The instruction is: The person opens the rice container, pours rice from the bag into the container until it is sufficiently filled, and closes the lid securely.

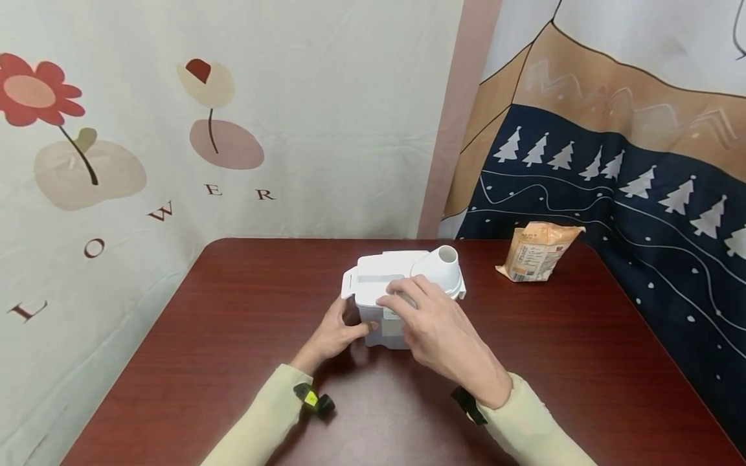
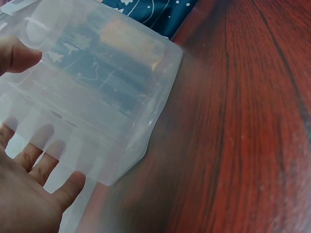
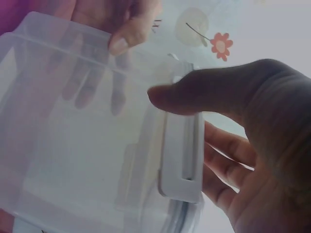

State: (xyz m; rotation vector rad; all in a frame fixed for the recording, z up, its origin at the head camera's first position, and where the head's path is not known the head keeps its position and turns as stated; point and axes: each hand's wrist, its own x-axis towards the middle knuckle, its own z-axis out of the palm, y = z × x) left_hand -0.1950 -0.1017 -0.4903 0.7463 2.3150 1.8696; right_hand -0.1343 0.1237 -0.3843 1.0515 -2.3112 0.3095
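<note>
A translucent plastic storage container with a white lid stands upright on the table in the head view. A round white spout rises at the lid's right end. My left hand grips the container's left side, its thumb on the near face and its fingers on the far side, seen through the wall in the right wrist view. My right hand holds the lid's near edge: its thumb lies over a white side latch, and its fingers rest on the lid's top.
The dark red-brown table carries an orange-and-white packaged bag at the back right. A pale flower-printed cloth hangs behind the table, and a navy cloth with white trees hangs at the right.
</note>
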